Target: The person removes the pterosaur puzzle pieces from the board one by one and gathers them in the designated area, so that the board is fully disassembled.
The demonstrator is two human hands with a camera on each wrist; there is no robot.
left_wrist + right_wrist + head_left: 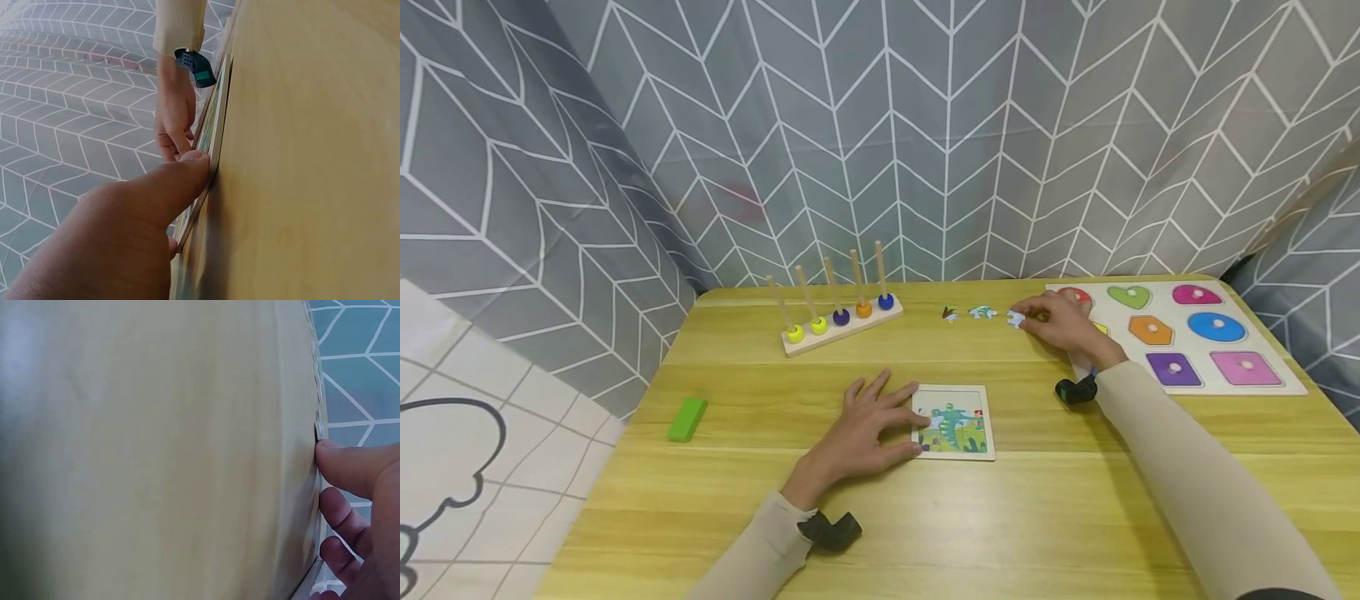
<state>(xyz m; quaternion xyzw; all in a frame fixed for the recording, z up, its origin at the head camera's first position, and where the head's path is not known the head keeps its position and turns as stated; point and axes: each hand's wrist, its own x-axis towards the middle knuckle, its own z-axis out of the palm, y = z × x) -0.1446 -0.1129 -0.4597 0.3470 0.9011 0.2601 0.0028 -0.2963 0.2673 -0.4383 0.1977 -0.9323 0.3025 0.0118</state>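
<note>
A small framed jigsaw puzzle (953,425) with a green dinosaur picture lies on the table, several of its pieces set in. My left hand (874,429) has its fingers spread over the frame's left side, thumb and fingertips touching it; in the left wrist view the thumb (181,178) rests at the frame's edge. Farther back, my right hand (1060,323) pinches a light-blue puzzle piece (1015,319) at the tabletop. The right wrist view shows its thumb (347,465) against the piece (319,428), seen edge-on. Two loose pieces, one blue-green (982,312) and one dark red-green (950,314), lie left of it.
A wooden peg stand (842,327) with coloured beads stands at the back left. The green block (687,419) lies at the left. A white shape board (1206,333) with knobbed pieces fills the right, partly under my right hand. A grey patterned curtain (925,142) hangs behind the table.
</note>
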